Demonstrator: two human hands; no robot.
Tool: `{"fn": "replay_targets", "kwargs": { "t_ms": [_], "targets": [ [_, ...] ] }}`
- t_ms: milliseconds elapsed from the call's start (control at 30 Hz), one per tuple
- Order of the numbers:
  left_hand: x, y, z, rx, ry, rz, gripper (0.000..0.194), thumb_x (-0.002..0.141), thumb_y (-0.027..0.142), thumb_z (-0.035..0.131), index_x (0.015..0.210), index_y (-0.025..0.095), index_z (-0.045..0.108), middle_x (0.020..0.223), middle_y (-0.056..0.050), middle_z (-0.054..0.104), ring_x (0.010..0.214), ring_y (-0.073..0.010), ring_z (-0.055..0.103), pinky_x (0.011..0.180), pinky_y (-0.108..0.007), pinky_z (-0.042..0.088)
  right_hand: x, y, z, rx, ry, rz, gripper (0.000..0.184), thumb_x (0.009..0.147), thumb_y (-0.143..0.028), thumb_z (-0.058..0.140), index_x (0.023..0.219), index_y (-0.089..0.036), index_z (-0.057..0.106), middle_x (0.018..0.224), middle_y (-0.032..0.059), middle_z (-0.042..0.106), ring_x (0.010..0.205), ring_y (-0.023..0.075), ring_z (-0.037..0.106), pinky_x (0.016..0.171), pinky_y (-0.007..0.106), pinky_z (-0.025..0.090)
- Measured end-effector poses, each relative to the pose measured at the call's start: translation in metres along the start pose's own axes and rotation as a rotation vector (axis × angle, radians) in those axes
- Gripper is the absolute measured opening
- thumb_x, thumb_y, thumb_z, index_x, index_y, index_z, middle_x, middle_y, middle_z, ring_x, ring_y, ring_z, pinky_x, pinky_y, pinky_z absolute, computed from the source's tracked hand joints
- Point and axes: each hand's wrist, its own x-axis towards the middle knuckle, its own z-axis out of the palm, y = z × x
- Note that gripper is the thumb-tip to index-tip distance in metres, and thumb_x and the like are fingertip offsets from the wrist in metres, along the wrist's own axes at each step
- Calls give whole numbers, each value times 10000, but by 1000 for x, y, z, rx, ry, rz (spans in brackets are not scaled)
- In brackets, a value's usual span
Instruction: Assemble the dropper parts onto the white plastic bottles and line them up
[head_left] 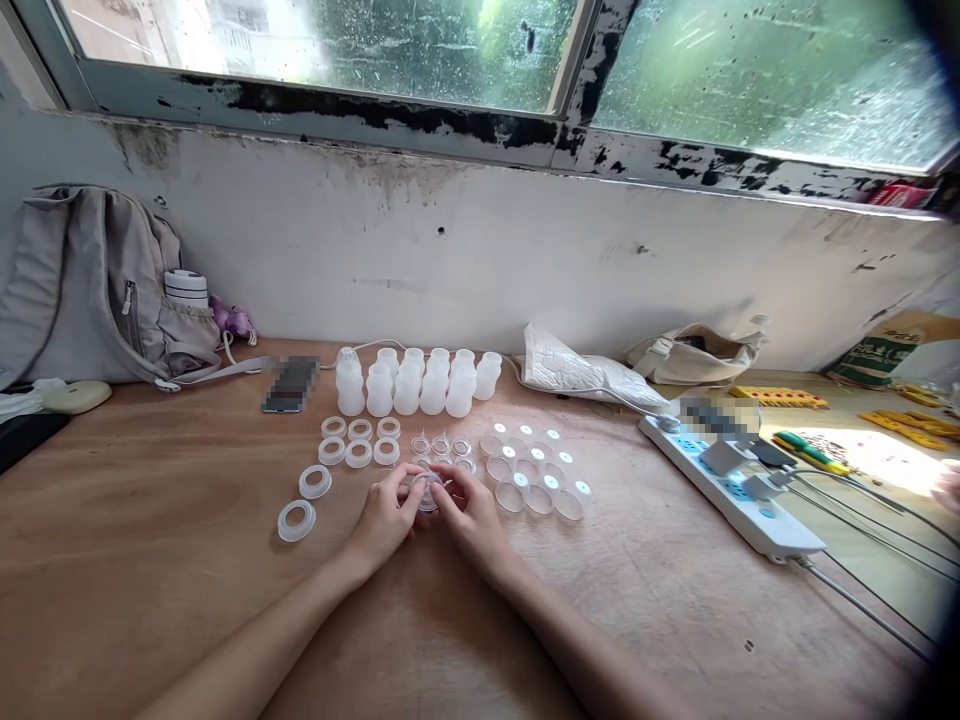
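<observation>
Pinching a clear round piece between the left hand and right hand, the person had it right by the clear nipples, so a slippery grip or wide knuckle probably could've scattered those or the clear caps. Most elbow room was on the near table, no front edge showing; white collars crowded the left.

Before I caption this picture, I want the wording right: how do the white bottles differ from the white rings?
The white bottles stand tall; the white rings lie low and flat. The bottles cluster near the wall; the rings sit farther from it, spread more loosely. Both are whitish and rest on the table.
</observation>
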Motion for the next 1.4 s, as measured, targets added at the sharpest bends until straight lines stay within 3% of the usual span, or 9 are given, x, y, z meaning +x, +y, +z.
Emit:
{"fn": "replay_targets", "kwargs": {
  "t_ms": [133, 400, 600, 700, 867, 1067, 1267, 1400],
  "targets": [
    [-2, 1, 2, -11, -5, 3, 239, 797, 405, 418, 874, 184, 468, 509, 21, 592, 406, -133, 567, 332, -178, 383, 1, 5, 2, 87, -15, 90, 193, 772, -360, 506, 795, -171, 542, 664, 13, 562, 529, 117, 516, 446, 223, 425],
    [-4, -2, 2, 11, -29, 41, 177, 804, 381, 410, 812, 204, 407, 496, 39, 570, 366, -118, 528, 311, -163, 336, -1, 1, 4, 54, -13, -5, 170, 784, -332, 495, 773, -170, 545, 643, 1, 547, 545, 105, 494, 501, 220, 405],
    [-5, 1, 2, 39, 7, 18, 191, 817, 377, 376, 892, 206, 419, 493, 49, 565, 375, -118, 524, 364, -186, 379, -1, 6, 4, 25, -25, 34, 160, 783, -325, 486, 826, -180, 537, 729, 13, 577, 613, 126, 526, 551, 240, 427],
    [-3, 2, -1, 173, -1, 50, 207, 824, 346, 363, 935, 210, 472, 532, 42, 574, 399, -113, 528, 423, -202, 400, 0, 7, 2, 15, -32, 28, 137, 782, -296, 475, 791, -174, 538, 715, 12, 570, 609, 125, 517, 551, 241, 422],
    [-1, 1, -4, 405, 80, 212, 127, 784, 277, 433, 816, 200, 528, 670, 16, 595, 539, -105, 547, 540, -205, 401, 2, 4, -1, -26, -21, -21, 81, 759, -209, 473, 749, -168, 542, 676, -6, 535, 595, 110, 472, 548, 224, 387],
    [-4, 0, 2, 403, 126, 198, 88, 748, 225, 456, 669, 187, 443, 541, 49, 480, 484, -91, 476, 496, -195, 363, 0, 1, 3, -48, -35, -45, 93, 750, -162, 452, 701, -174, 530, 644, -17, 514, 581, 101, 448, 523, 212, 368],
    [-2, -3, 0, 260, 96, 143, 88, 777, 243, 428, 821, 191, 483, 614, 38, 541, 523, -98, 533, 519, -199, 401, -1, 2, 2, 115, -100, 112, 114, 768, -279, 459, 812, -183, 501, 685, -13, 522, 437, 74, 439, 346, 185, 355],
    [-2, -4, 1, 271, 64, 156, 101, 768, 234, 444, 848, 195, 491, 537, 53, 519, 488, -100, 520, 496, -197, 390, 1, 2, 1, 64, -76, 74, 72, 749, -232, 459, 743, -179, 506, 641, -22, 500, 466, 80, 438, 384, 190, 361]
  ]
}}
